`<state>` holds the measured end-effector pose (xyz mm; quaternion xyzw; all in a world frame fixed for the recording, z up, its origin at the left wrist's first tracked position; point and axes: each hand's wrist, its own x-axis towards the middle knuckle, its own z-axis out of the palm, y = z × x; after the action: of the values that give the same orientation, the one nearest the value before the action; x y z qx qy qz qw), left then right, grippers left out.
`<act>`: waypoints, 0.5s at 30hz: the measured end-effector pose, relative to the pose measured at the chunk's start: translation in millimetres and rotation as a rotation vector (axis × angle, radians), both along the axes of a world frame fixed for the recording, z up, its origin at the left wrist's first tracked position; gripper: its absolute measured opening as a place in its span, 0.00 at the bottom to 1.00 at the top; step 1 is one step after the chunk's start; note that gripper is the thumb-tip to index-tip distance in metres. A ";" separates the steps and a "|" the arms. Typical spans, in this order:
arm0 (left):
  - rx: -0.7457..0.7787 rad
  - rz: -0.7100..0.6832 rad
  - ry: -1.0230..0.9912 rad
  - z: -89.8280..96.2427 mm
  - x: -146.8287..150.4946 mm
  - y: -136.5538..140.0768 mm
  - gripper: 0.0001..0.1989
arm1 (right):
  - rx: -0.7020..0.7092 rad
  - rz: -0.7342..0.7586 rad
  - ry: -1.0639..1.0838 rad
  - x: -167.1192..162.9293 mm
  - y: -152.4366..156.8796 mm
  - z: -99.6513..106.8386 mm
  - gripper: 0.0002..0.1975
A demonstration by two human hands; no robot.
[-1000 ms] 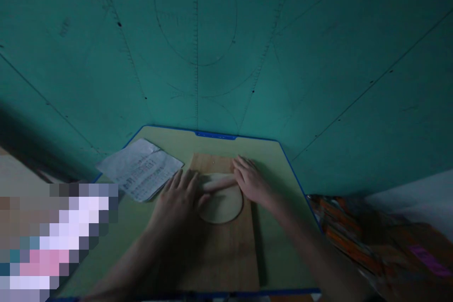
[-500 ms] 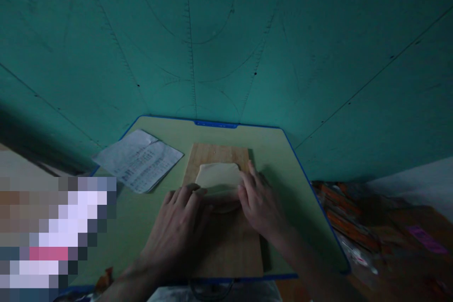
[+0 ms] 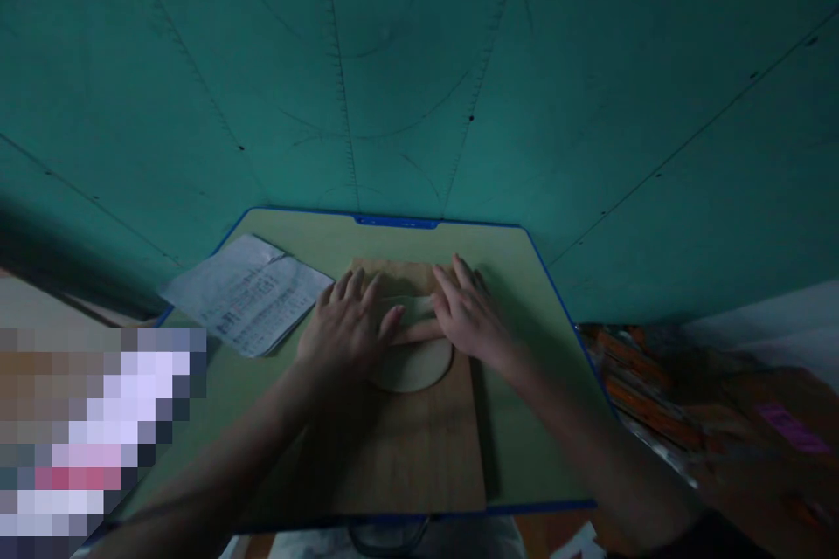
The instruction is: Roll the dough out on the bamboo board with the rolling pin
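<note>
A pale, flattened sheet of dough lies on a wooden cutting board. Across it runs a rolling pin, its ends covered by my hands. My left hand lies over the pin's left end, palm down, fingers stretched forward and thumb pointing inward. At the right end, my right hand rests flat with its fingers apart and extended past the pin. Parts of the dough's far side and left edge are hidden under the hands.
The board sits on a pale tabletop with a blue rim. A printed paper sheet lies at the table's left, overhanging its edge. A green wall rises behind. Orange and brown packages are piled beyond the right edge.
Both hands have moved forward, carrying the rolling pin from the near part of the dough toward its far side. My fingers, more bent before, are now stretched out.
</note>
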<state>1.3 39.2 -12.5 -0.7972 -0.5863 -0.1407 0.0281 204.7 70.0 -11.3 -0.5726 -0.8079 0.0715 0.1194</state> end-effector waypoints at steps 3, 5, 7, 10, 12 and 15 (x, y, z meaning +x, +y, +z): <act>0.012 0.054 0.047 1.9 -3.1 -9.8 0.31 | 0.029 0.005 -0.008 2.1 -14.2 2.8 0.26; 0.042 0.081 0.068 0.6 -7.4 -31.5 0.33 | 0.054 0.033 -0.005 9.0 -40.8 0.9 0.25; 0.056 0.085 0.079 -3.7 -12.3 -58.3 0.33 | 0.063 0.085 0.008 17.6 -72.5 -3.3 0.25; 0.091 0.059 0.091 -14.5 -17.2 -92.2 0.33 | 0.116 0.116 0.032 27.9 -111.6 -10.9 0.28; 0.146 0.039 0.090 -21.5 -18.2 -104.7 0.34 | 0.152 0.110 0.040 31.7 -125.9 -15.9 0.31; 0.184 0.001 0.094 -26.1 -18.9 -108.4 0.36 | 0.191 0.131 0.038 34.5 -131.2 -22.4 0.35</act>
<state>-17.6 -69.3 -38.6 -0.7966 -0.5696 -0.1564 0.1286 239.2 -61.2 -33.6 -0.5030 -0.8444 0.0128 0.1839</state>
